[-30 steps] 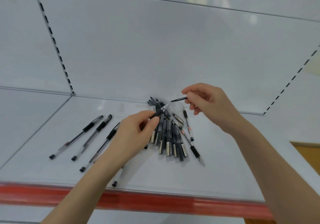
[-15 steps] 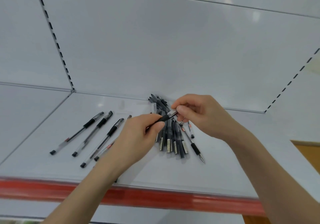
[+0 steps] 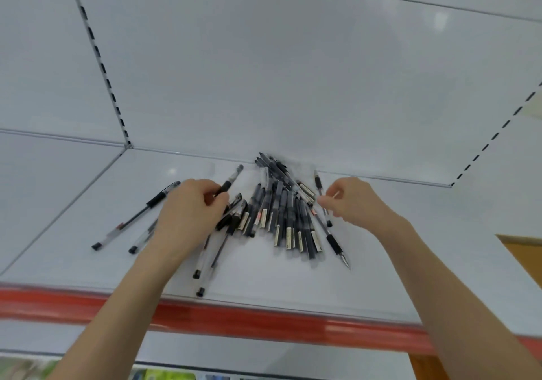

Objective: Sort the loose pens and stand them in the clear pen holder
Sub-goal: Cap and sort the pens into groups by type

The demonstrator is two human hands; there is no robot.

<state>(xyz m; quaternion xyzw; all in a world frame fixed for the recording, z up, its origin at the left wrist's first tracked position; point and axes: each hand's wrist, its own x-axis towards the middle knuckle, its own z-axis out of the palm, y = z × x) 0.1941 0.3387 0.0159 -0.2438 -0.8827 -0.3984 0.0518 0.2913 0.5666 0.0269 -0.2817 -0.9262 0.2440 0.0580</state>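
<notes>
A fanned pile (image 3: 281, 212) of dark pens lies mid-shelf (image 3: 264, 277), their far ends meeting at the back wall. Clear pens (image 3: 132, 218) with black grips lie slanted to its left. The left hand (image 3: 187, 212) pinches one pen (image 3: 231, 178), angled up.

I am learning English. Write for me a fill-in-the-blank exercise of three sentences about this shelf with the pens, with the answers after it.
1. The front edge of the shelf is ___ in colour.
2. The left hand grips a single ___ with a black grip section.
3. The pile of dark pens lies to the ___ of the left hand.
Missing words: red; pen; right.
</notes>
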